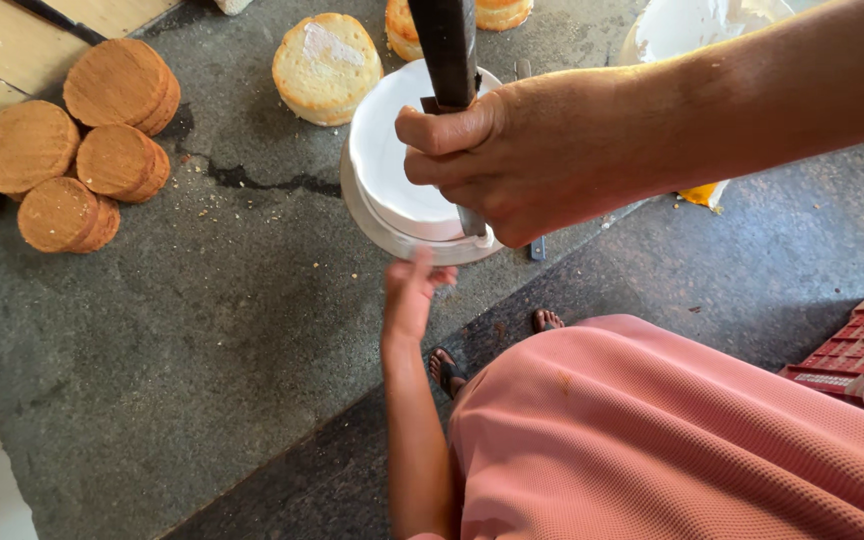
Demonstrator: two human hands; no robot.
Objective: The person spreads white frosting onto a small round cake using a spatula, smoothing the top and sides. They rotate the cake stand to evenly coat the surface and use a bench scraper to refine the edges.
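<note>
Head view: the right hand (512, 160) has its grip closed around the dark handle of a palette knife (449, 45), blade upright against the white-iced cake (392, 160) to smooth its side. The left hand (410, 295) — open, fingers loose — touches the turntable (372, 225) rim on the grey bench (202, 300), likely to spin it. Bare brown cake rounds (82, 140) sit well apart.

Grey stone counter (202, 330), dark floor (752, 270)
</note>
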